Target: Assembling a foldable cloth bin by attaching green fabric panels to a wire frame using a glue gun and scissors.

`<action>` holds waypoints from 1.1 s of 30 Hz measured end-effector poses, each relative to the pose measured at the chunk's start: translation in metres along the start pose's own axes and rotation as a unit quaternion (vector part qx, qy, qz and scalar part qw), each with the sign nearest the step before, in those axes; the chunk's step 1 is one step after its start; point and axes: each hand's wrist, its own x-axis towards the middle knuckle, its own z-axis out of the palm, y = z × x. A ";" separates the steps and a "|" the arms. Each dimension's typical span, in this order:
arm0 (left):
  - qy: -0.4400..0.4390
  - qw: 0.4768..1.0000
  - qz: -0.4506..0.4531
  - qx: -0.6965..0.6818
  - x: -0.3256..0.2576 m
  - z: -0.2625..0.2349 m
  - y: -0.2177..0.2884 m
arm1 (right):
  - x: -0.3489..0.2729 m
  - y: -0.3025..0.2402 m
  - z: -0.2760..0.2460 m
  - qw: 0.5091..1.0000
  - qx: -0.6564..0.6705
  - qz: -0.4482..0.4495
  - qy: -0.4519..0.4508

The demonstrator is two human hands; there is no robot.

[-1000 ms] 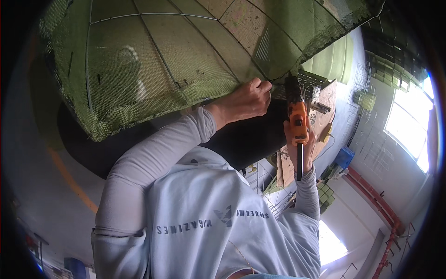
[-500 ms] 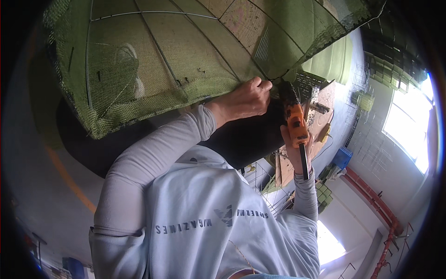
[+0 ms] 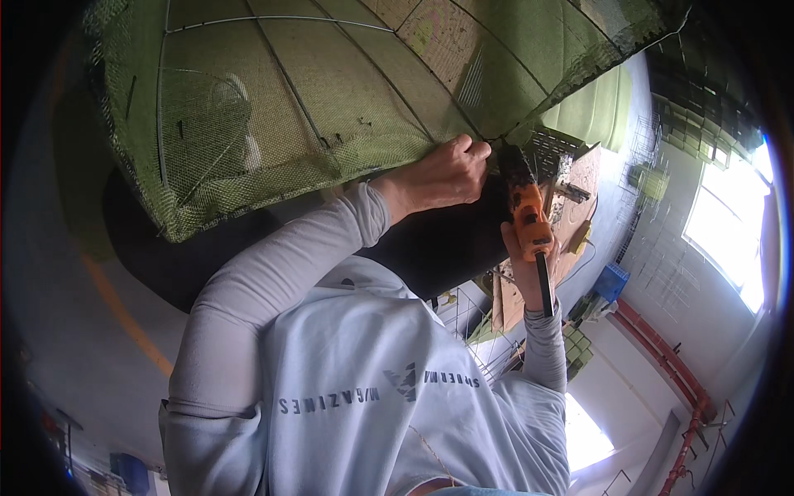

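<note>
A large piece of green mesh [image 3: 211, 124] is stretched over a frame of thin metal wires [image 3: 285, 73] in the upper part of the view. At its lower edge my left hand [image 3: 447, 175] is closed in a pinch on the mesh border, close to a corner of the frame. My right hand [image 3: 523, 273] grips an orange glue gun [image 3: 530, 217] smeared with black, and a black glue stick [image 3: 544, 285] juts from its back end. The dark nozzle points up at the corner, just right of my left fingers. Whether it touches the mesh I cannot tell.
Behind the glue gun stands a wooden board [image 3: 583, 178] with dark-stained pieces on it. Farther right are a blue crate [image 3: 610, 283], stacked green blocks [image 3: 577, 347], wire grids along the wall and red pipes [image 3: 662, 347]. A yellow line [image 3: 124, 310] crosses the floor at left.
The glue gun has shifted very slightly right and down. The mesh and my left hand have moved a little to the right; both grips stay the same.
</note>
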 end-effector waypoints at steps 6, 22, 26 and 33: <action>-0.003 1.000 -0.005 0.013 0.000 0.001 0.002 | -0.002 0.037 0.009 0.999 0.000 -0.023 0.026; -0.005 1.000 -0.010 -0.002 -0.002 0.004 0.004 | 0.000 0.001 0.010 0.999 -0.014 -0.027 0.026; -0.038 0.999 -0.005 0.003 -0.001 -0.001 0.004 | -0.002 0.014 0.013 0.998 0.040 -0.045 0.024; -0.043 0.990 -0.122 0.058 -0.006 -0.040 0.002 | 0.000 0.016 0.011 0.999 0.021 -0.005 -0.030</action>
